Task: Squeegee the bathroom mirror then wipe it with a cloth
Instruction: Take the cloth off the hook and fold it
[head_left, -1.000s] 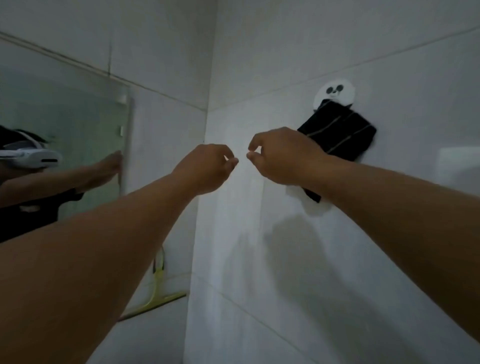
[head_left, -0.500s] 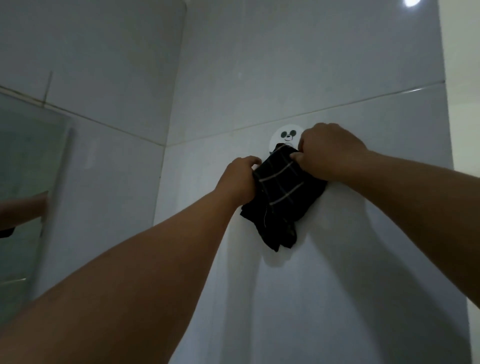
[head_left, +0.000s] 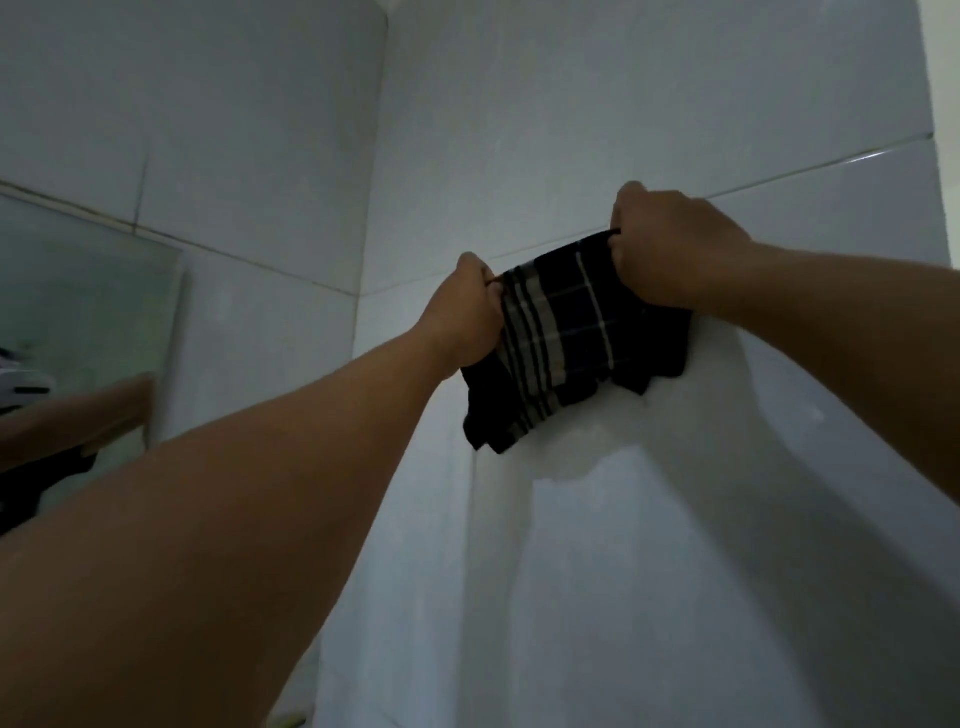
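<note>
Head view, looking up at a corner of a white tiled wall (head_left: 597, 93), w/ dim light. Both arms reach up and forward to a dark cloth (head_left: 566, 338), black w/ pale grey and white check lines. It is high on the right-side wall, just below a grout line, and spread between the two hands.

Left hand (head_left: 462, 317) grips the cloth's upper left corner; fingers are curled tight round the fabric, thumb on top at the edge. Right hand (head_left: 670, 249) grips the upper right part, fingers also curled round a bunch of fabric, and it sits a bit higher than the left one. So the top edge of the cloth slopes up from left to right, approx. taut. The lower part hangs loose in folds under the hands, in front of the wall; cannot tell if it touches the tile. Shadows of the arms and cloth fall on the wall below.

Mirror (head_left: 88, 322) is at the far left, on the other wall, well apart from the cloth. Its top edge lies below a grout line. In it a reflected arm and part of a white headset show, blurred.
</note>
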